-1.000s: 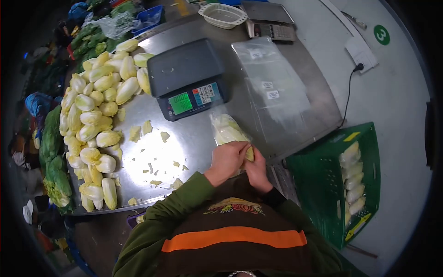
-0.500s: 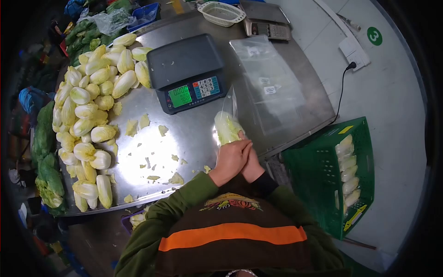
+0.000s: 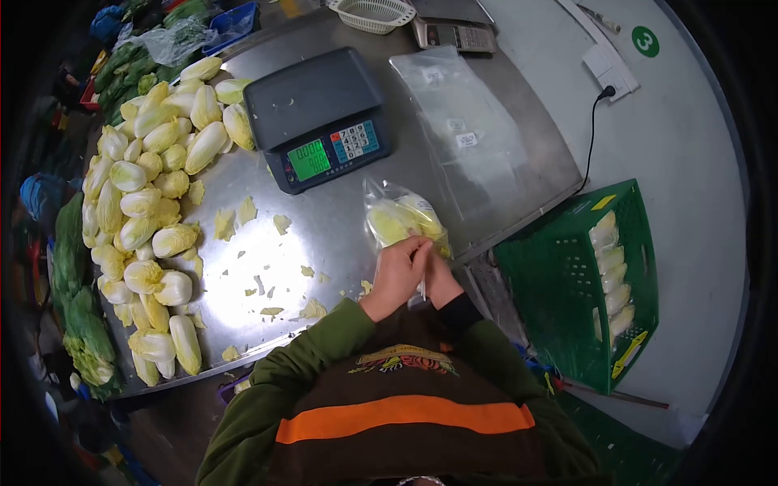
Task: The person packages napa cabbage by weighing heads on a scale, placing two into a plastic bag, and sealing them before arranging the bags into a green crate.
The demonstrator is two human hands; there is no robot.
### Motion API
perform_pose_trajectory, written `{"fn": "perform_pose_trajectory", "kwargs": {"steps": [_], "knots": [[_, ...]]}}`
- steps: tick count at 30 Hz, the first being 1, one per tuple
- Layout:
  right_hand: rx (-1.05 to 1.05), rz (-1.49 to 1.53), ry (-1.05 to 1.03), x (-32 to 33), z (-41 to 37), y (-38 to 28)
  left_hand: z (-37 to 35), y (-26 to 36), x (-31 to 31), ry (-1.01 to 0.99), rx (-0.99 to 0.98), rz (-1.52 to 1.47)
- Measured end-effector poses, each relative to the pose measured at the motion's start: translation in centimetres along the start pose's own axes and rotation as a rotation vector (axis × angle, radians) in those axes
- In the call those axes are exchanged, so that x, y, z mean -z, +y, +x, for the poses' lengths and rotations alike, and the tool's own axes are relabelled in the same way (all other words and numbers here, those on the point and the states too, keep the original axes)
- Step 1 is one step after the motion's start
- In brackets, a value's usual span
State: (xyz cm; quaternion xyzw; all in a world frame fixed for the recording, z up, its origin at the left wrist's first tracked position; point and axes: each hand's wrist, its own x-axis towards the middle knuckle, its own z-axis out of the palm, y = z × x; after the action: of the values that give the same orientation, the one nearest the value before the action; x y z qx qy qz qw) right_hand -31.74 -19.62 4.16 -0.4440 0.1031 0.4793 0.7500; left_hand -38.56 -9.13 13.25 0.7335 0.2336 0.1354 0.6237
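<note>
A clear plastic bag [image 3: 375,194] with small napa cabbages [image 3: 399,219] inside lies at the table's near edge, in front of my body. My left hand [image 3: 398,274] is closed, its fingers pinching the gathered bag just below the cabbages. Pressed against it, my right hand [image 3: 440,280] is closed on the bag too. Part of the bag hangs below the fingers, and the exact grip is partly hidden. Beyond the bag stands a digital scale [image 3: 316,101] with lit green display and bare platform.
Many loose napa cabbages [image 3: 139,202] are piled on the steel table [image 3: 267,324] at left, with leaf scraps near them. Flat labelled plastic bags [image 3: 466,121] lie at right. Bagged cabbages stand in a green crate [image 3: 547,316]. A second scale [image 3: 458,36] and white basket [image 3: 371,14] are behind.
The bag has turned in my hands: its pointed loose end no longer sticks up beyond the cabbage, and the cabbages show more broadly. My hands have come together at the bag's near end.
</note>
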Motion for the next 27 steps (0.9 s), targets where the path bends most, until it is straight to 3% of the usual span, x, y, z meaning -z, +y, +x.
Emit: {"fn": "perform_pose_trajectory", "kwargs": {"steps": [2,4,5,6,8,9,10,12,13,14,16,17,18,20,22,25,27], "knots": [[0.017,0.027,-0.004,0.1,0.2,0.9,-1.1,-0.1,-0.1,-0.028,-0.158,0.072],[0.075,0.045,-0.033,0.1,0.9,1.0,-2.2,0.2,0.1,-0.053,-0.171,0.134],[-0.094,0.037,0.054,-1.8,-0.8,-0.6,-2.6,0.6,0.3,-0.067,-0.163,0.136],[-0.086,0.039,0.048,-1.8,-1.1,0.1,-3.2,0.8,0.3,-0.080,-0.148,0.135],[0.398,-0.275,-0.004,-2.3,-2.8,2.5,-4.3,1.0,-0.5,-0.048,-0.157,0.153],[0.591,-0.116,-0.259,-2.8,-3.9,2.5,-4.9,1.5,-0.7,-0.064,-0.136,0.131],[0.584,-0.113,-0.262,-2.7,-3.0,3.4,-5.7,1.8,-1.0,-0.080,-0.108,0.111],[0.823,-0.339,-0.198,-2.8,1.5,3.8,-5.4,-0.1,-0.5,0.015,-0.187,0.127],[0.512,-0.475,0.173,-4.2,1.8,1.7,-5.3,-0.7,0.4,0.044,-0.170,0.124],[0.506,-0.476,0.157,-3.7,2.7,2.0,-5.5,-1.3,1.0,0.072,-0.150,0.121],[0.788,-0.752,0.320,-1.1,4.6,3.7,-7.2,-2.7,1.7,0.121,-0.172,0.136],[0.604,-0.925,0.344,-0.4,3.6,3.8,-8.2,-3.4,2.0,0.102,-0.162,0.207],[0.585,-0.934,0.338,1.0,3.2,4.8,-9.4,-4.4,2.1,0.079,-0.145,0.273],[0.346,-0.555,0.077,3.6,1.1,6.7,-12.2,-7.3,1.3,0.098,-0.104,0.269],[0.273,-0.586,0.011,5.6,-1.4,6.7,-14.7,-8.4,0.3,0.137,0.118,0.164],[0.326,-0.942,-0.032,9.5,-5.2,6.3,-17.4,-9.0,-1.4,0.277,0.119,0.280],[0.484,-1.107,-0.047,11.8,-8.8,5.8,-17.9,-9.7,-1.2,0.281,0.143,0.417]]}}
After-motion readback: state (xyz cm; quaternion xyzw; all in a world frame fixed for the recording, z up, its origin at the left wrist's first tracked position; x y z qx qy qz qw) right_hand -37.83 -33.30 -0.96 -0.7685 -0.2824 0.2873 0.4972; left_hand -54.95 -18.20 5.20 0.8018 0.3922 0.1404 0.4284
